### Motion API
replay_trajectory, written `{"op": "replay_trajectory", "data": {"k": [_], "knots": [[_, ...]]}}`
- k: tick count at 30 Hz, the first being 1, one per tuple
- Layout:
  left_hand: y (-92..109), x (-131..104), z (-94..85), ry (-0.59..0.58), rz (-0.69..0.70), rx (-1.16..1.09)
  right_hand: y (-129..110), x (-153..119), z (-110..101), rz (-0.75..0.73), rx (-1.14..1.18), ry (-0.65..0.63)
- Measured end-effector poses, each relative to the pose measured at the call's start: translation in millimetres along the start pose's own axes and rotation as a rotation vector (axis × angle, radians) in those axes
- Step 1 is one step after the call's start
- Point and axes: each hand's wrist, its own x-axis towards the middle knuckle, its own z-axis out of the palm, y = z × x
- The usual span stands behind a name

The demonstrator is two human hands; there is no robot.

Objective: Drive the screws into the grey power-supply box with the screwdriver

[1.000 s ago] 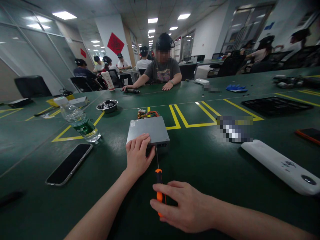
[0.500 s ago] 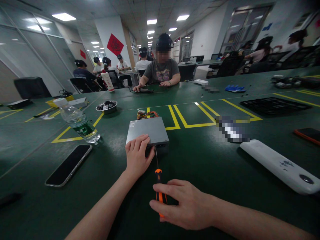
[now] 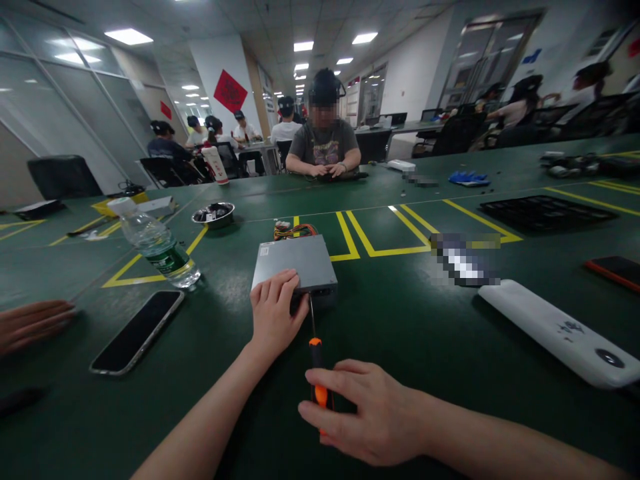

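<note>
A grey metal computer power supply [image 3: 305, 257] lies on the green table, with a bundle of coloured cables [image 3: 295, 231] at its far side. My left hand [image 3: 275, 308] grips its near left edge, fingers on top and thumb at the front face. In my right hand [image 3: 367, 413] is a screwdriver [image 3: 316, 350] with an orange and black handle, held between thumb and fingers. Its shaft points away from me, and the tip meets the front face beside my left thumb. Whatever the tip touches is too small to make out.
Left of the power supply are a smartphone [image 3: 140, 332], a water bottle [image 3: 160, 247] and a metal bowl [image 3: 213, 213] holding small parts. Another person's hand [image 3: 35, 325] rests at the left edge. A white device [image 3: 560, 333] lies right. A person [image 3: 327, 140] sits opposite.
The screwdriver handle has turned slightly in my right hand; my left hand stays put. Another person's hand has come in at the left. The person opposite has brought both hands together over a dark object.
</note>
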Motion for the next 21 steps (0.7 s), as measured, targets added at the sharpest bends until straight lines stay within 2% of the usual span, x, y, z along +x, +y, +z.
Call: {"op": "replay_trajectory", "data": {"k": [6, 14, 18, 21], "knots": [[0.5, 0.2, 0.5, 0.005, 0.002, -0.011, 1.3, -0.2, -0.3, -0.003, -0.034, 0.132], [1.7, 1.4, -0.8, 0.011, 0.011, -0.004, 0.6, 2.5, -4.4, 0.020, 0.028, 0.024], [2.2, 1.6, -0.9, 0.012, 0.008, -0.004, 1.1, 1.5, -2.3, -0.003, 0.010, 0.053], [2.3, 1.4, -0.5, 0.006, 0.006, -0.006, 1.3, -1.6, 1.4, 0.049, 0.062, 0.088]]}}
